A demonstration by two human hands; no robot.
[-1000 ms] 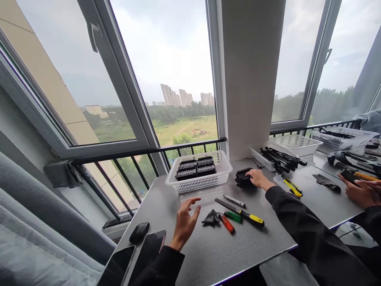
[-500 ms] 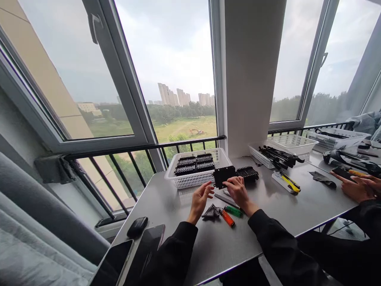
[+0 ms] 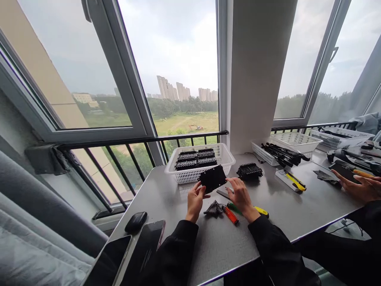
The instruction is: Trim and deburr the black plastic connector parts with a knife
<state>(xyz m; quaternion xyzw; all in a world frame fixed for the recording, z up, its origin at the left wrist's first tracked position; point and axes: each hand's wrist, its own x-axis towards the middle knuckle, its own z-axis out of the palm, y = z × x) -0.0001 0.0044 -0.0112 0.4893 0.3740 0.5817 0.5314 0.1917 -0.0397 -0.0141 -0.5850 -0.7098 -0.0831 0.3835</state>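
My left hand (image 3: 195, 201) pinches a flat black plastic plate (image 3: 213, 178) by its lower left corner, above the table and in front of a white basket (image 3: 190, 176). My right hand (image 3: 240, 197) is at the plate's right edge, fingers bent and apart; whether a fingertip touches it is hard to see. Below the hands lie an orange lighter (image 3: 230, 215), a crumpled grey cloth (image 3: 214, 208) and a green lighter (image 3: 233, 207), partly hidden. A yellow handle (image 3: 262, 211) shows beside my right wrist. Stacked black plastic parts (image 3: 196, 159) fill part of the basket.
More black parts (image 3: 249, 171) are stacked right of the basket. Farther right are long black strips (image 3: 281, 153) and a yellow utility knife (image 3: 294, 181) on a white box. Phones (image 3: 145, 250) and a black case (image 3: 136, 222) lie left. A co-worker's hands (image 3: 360, 186) are far right.
The black plate has moved left and tilted. My left hand now grips it, while my right hand's fingers have come off its face to the right edge. The yellow handle has come into sight.
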